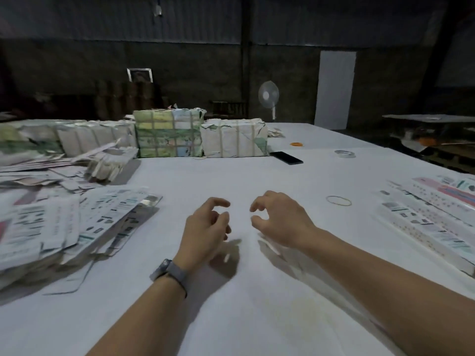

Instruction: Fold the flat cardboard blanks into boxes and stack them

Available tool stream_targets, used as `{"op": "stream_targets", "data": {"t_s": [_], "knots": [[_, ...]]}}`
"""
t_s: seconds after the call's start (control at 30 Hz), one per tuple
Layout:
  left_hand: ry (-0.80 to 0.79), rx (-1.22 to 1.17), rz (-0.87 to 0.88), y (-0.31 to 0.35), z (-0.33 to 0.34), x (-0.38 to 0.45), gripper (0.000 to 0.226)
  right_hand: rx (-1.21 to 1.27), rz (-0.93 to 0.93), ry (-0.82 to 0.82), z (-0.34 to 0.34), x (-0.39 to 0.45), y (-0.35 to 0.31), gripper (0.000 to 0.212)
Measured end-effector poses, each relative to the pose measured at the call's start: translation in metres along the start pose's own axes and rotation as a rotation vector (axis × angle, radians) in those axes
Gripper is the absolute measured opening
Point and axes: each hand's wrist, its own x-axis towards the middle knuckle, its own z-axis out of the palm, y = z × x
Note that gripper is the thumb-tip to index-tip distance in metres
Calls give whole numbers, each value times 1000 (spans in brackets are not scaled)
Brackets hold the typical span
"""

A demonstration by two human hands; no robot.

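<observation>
A wide white table [257, 304] fills the view in a dim room with dark walls. Both hands hover over its middle, near each other: the left hand [205, 232] and right hand [280, 222] have loosely curled fingers and hold nothing. Flat blanks [64, 227] lie heaped at the left; folded boxes [431, 222] lie stacked at the right edge. Tied bundles [169, 134] line the far side, beside a phone [286, 158], tape [345, 153] and a rubber band [338, 200]. A fan [268, 95] stands behind, near a pale door [335, 89].
</observation>
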Motion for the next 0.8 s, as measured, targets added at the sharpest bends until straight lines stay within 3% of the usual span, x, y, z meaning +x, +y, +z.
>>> {"op": "stream_targets", "data": {"t_s": [0.17, 0.27, 0.37, 0.47, 0.53, 0.63, 0.8], "knots": [[126, 209, 3, -1, -10, 2, 21, 3, -126, 28, 44, 9, -21, 28], [304, 313, 46, -2, -26, 10, 21, 84, -153, 85, 49, 9, -9, 20], [468, 622, 35, -10, -65, 28, 32, 125, -152, 82, 48, 9, -1, 18], [243, 1083, -342, -27, -104, 37, 57, 135, -179, 62, 49, 11, -5, 20], [73, 1168, -475, -38, -116, 33, 46, 121, -196, 40, 50, 12, -6, 21], [66, 1194, -352, -39, -121, 29, 27, 137, -186, 25, 51, 12, -5, 22], [246, 1038, 17, 16, -92, 36, 50, 150, -179, 35, 50, 12, -6, 26]]}}
